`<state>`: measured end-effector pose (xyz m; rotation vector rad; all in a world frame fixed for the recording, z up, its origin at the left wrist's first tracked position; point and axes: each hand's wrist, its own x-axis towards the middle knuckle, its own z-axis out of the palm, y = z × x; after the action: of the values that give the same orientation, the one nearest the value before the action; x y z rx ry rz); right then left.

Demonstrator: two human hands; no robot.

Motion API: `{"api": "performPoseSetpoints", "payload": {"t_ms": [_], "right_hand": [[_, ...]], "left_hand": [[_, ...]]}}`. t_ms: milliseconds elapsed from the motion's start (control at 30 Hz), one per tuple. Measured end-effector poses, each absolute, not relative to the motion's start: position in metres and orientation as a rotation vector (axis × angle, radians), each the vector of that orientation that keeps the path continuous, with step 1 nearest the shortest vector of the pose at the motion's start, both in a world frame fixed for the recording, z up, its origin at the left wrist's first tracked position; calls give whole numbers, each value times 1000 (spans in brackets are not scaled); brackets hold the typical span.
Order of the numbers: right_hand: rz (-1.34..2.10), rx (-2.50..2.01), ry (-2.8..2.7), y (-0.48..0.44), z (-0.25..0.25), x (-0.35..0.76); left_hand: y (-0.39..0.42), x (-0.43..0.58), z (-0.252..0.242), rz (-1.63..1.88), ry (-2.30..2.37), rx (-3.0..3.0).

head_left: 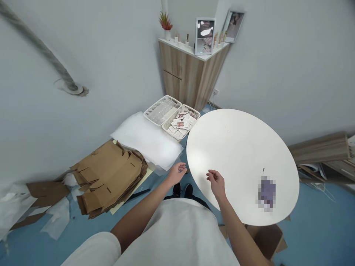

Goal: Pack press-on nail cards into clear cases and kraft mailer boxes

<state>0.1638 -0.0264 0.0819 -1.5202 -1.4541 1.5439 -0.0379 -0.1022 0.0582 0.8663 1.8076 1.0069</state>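
My left hand (176, 174) hangs in the air between the stack of white sheets (151, 138) and the round white table (238, 147). Its fingers are loosely curved and apart, with nothing visible in them. Over the near left part of the table is my right hand (216, 183), also with loosely bent fingers and no visible object. I cannot tell whether it touches the tabletop. A purple item (267, 191), blurred into blocks, lies on the table to its right.
White baskets hold clear plastic pieces (161, 112) and printed cards (181, 125). Flattened cardboard boxes (111, 175) are stacked at left. A wooden cabinet (184, 70) fills the corner, bearing picture frames (205, 36) and a potted plant (165, 24). An open carton (264, 238) stands below the table.
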Motion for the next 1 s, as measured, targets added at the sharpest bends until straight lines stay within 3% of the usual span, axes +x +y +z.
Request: {"api": "performPoseSetpoints", "payload": {"t_ms": [533,1000], "right_hand": [[1769,-1317,-1651,20,71,77],[1497,-1407,-1880,51,71,-6]], "left_hand": [[-114,-95,55,1102,1929,722],[-60,-176,81,781,1910,1110]]}}
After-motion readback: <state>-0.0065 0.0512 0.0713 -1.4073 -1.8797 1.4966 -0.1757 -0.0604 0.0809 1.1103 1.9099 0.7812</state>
